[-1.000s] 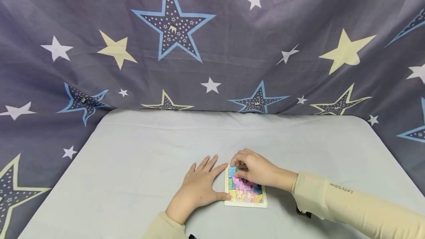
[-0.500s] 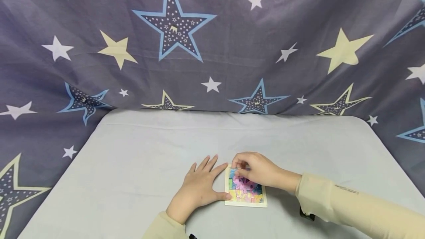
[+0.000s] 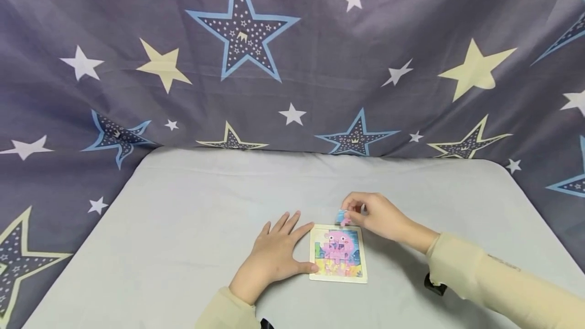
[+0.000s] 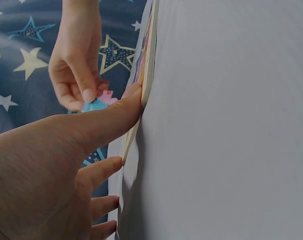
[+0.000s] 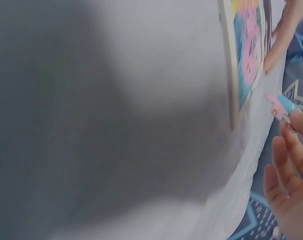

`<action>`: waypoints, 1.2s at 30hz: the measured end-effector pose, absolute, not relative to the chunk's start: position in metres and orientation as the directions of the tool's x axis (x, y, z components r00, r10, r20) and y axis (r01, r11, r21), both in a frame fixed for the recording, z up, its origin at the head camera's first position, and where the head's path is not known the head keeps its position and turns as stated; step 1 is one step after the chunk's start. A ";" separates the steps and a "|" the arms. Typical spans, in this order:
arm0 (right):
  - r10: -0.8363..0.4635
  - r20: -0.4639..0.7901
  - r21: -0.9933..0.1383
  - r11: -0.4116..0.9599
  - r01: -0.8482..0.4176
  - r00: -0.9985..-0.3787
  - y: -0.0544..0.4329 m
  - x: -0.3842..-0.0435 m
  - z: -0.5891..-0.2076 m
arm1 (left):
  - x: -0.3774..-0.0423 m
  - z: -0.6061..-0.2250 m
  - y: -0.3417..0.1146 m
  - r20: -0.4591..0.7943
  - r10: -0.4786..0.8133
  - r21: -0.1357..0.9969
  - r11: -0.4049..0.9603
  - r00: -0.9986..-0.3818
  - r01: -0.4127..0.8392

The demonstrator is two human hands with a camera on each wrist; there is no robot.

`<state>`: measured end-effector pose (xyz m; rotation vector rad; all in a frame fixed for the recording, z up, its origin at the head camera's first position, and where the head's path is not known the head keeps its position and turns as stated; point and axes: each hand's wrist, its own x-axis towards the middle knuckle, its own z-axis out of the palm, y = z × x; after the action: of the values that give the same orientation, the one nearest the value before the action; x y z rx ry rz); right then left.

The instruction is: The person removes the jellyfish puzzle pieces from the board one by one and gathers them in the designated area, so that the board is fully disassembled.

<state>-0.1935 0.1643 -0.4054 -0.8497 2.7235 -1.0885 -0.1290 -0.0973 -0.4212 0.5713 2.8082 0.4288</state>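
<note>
A square jigsaw puzzle in a pale frame shows a pink cartoon creature on blue and yellow. Its upper left corner is a bare cream patch. My right hand pinches a blue and pink puzzle piece between thumb and fingers, raised just beyond the frame's far edge. The same piece shows in the right wrist view at the fingertips. My left hand lies spread at the frame's left side, thumb on the lower left edge, index fingertip at the upper left corner. In the left wrist view the thumb presses the frame's edge.
A light grey cloth covers the table. Behind it hangs a dark curtain printed with stars. Both sleeves are beige, and a black strap shows beneath the right cuff.
My right hand has lifted the puzzle piece out of the puzzle's upper left corner and moved it away and to the right, uncovering the cream patch. The left hand has stayed in place.
</note>
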 end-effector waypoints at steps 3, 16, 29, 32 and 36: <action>-0.499 0.128 -0.649 0.611 -0.453 -0.857 0.173 -0.198 -0.407 | -0.129 -0.420 -0.097 -0.179 0.410 0.335 0.880 -0.895 0.336; -0.396 0.115 -0.592 0.709 -0.382 -0.911 0.197 -0.213 -0.404 | -0.128 -0.420 -0.099 -0.179 0.405 0.331 0.883 -0.897 0.333; -0.350 0.072 -0.543 0.772 -0.331 -0.934 0.221 -0.230 -0.409 | -0.126 -0.417 -0.098 -0.178 0.412 0.354 0.874 -0.894 0.333; -0.338 0.070 -0.514 0.794 -0.325 -0.938 0.224 -0.232 -0.411 | -0.125 -0.416 -0.097 -0.175 0.415 0.359 0.871 -0.893 0.334; -0.330 0.056 -0.500 0.808 -0.313 -0.942 0.225 -0.234 -0.413 | -0.126 -0.415 -0.096 -0.176 0.415 0.363 0.870 -0.893 0.333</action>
<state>-0.2337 0.2245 -0.4130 -0.5256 2.9555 -0.8078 -0.1255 -0.0965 -0.4152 0.5685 2.7938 0.4768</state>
